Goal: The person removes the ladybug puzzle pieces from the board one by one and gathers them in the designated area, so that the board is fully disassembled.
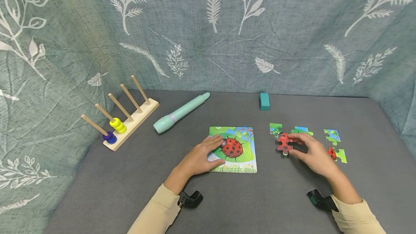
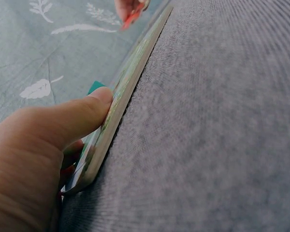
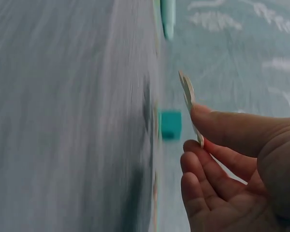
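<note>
A person's left hand [image 1: 203,156] rests on a ladybug board [image 1: 238,151] lying flat on a gray table [image 1: 162,194], thumb spread away from the fingers and touching the board's surface. To the board's right, the right hand [image 1: 313,154] pinches a red puzzle piece [image 1: 284,143] between thumb and fingertips, lifted off the table. Loose pieces [image 1: 332,135] lie nearby, with a teal block [image 1: 264,102] beyond.
</note>
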`<state>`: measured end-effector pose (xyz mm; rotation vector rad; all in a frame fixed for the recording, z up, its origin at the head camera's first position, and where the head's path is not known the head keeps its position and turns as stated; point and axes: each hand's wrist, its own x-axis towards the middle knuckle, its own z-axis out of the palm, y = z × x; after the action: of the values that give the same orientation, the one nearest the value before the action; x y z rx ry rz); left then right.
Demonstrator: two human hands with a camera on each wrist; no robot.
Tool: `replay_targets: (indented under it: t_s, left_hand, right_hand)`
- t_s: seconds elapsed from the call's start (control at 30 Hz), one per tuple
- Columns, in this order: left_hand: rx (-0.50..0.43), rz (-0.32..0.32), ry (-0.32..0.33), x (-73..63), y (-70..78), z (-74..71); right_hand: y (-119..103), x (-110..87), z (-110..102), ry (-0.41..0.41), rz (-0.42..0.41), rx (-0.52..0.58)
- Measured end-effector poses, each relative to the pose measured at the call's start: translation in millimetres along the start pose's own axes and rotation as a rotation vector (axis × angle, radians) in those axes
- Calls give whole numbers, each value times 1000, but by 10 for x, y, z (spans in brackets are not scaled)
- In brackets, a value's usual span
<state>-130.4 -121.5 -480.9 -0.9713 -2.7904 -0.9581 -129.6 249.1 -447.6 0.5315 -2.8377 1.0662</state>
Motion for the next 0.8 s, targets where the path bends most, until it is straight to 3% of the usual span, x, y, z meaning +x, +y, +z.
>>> replay_targets:
  t_s: [0.2,0.43,0.53,0.8]
  left_hand:
    - [-5,-1,3,1,1,9]
    - [-5,-4,4,1,0,9]
    - [-2,-5,4,2,5,1]
    - [-29,-24,-17,9,23,-27]
  right_hand:
    - [242,-180,-209,19,31,0]
    - [415,-291,-374,-66,110,-13]
    - [444,-290,-381,-75,87,-36]
    - [460,-282,-306,26,-63,-116]
